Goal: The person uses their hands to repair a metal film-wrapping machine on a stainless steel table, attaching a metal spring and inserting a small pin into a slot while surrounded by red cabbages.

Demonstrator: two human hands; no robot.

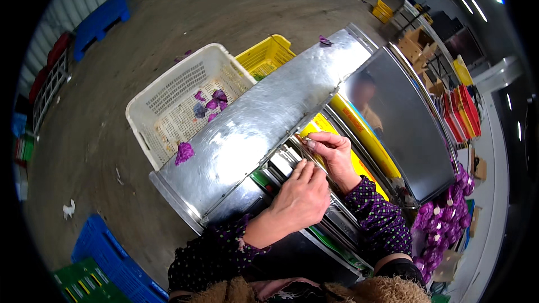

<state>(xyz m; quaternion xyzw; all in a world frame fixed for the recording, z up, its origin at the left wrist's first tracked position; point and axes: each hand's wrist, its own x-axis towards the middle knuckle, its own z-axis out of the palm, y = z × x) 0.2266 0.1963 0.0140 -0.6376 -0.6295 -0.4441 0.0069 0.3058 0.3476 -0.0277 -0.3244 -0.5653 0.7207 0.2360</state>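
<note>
My right hand [336, 158] is closed in a pinch, thumb against forefinger, over the narrow metal slot of a stainless steel machine. What sits between those fingertips is too small to name. My left hand [300, 199] lies just left of it, fingers together and bent down onto the metal strips [285, 160] inside the machine. Its fingertips are partly hidden, and so is anything they grip. Beside my right hand run a yellow panel [359, 165] and a yellow printed bar [365, 129]. The machine's smooth steel top [269, 118] slopes away at the left.
A white crate [140, 115] holding purple scraps [216, 101] stands beyond the steel top, next to a yellow crate [266, 56]. A dark glossy panel [401, 126] rises at right. Purple net bundles [446, 219] lie beyond it. Blue crates [112, 258] sit lower left.
</note>
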